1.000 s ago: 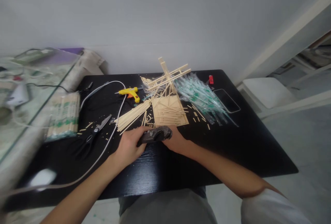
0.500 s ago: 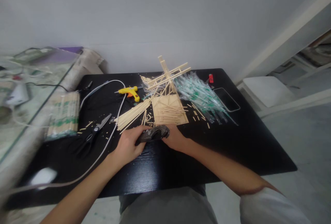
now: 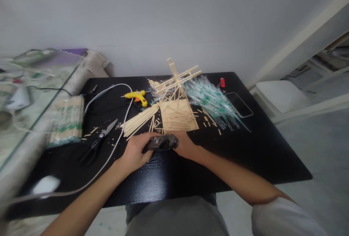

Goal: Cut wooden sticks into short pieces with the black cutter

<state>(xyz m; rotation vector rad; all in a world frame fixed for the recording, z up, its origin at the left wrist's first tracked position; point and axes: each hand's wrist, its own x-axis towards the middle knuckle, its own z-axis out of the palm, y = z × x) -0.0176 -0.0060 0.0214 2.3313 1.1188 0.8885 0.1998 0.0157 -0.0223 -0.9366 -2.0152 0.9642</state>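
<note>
My left hand [image 3: 136,152] is wrapped around a dark, worn pair of pliers [image 3: 163,142], held over the front half of the black table. The tool's head points right, toward my right hand [image 3: 185,145]. That hand is closed against the far side of the head; its fingertips, and anything they grip, are hidden. Just beyond both hands lies a flat panel of thin wooden sticks [image 3: 180,118], with loose sticks on top. A frame of glued sticks [image 3: 178,81] rises behind it. To the left, a bundle of long sticks [image 3: 141,119] fans out.
A yellow glue gun [image 3: 138,97], black-handled scissors [image 3: 100,138] and a white cable [image 3: 120,145] lie left. Wrapped chopsticks [image 3: 209,99], a phone [image 3: 238,104] and a red lighter-like object [image 3: 223,82] are right. A packed chopstick bundle [image 3: 67,119] sits at the far left.
Almost nothing differs. Both hands and the pliers stay in nearly the same place; the tool's head sits very slightly lower.
</note>
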